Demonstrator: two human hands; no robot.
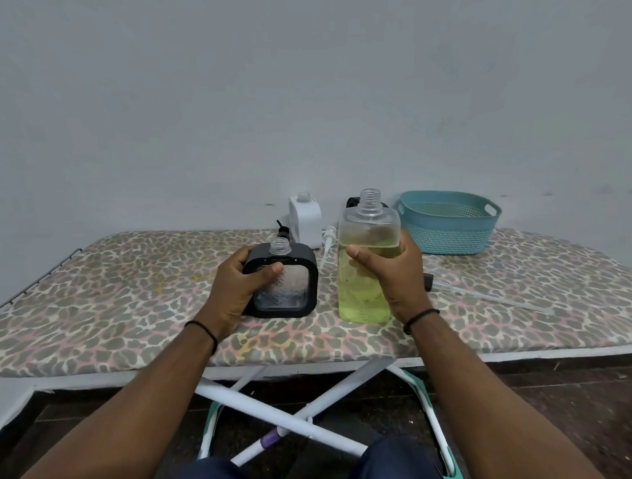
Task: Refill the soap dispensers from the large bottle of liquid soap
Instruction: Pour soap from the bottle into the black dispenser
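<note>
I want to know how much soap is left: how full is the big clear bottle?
About two-thirds full: yellow-green soap reaches partway up the clear bottle, uncapped and gripped by the right hand.

The right hand (398, 276) is covering the right side of the large bottle (367, 266), and the fingers behind it are not showing. The left hand (237, 285) is hiding the left wall of the black dispenser (283, 281). A dark object (352, 202) behind the large bottle is staying mostly hidden — what it is, I cannot tell. The black pump (282, 230) is showing only in part behind the dispenser's neck.
</note>
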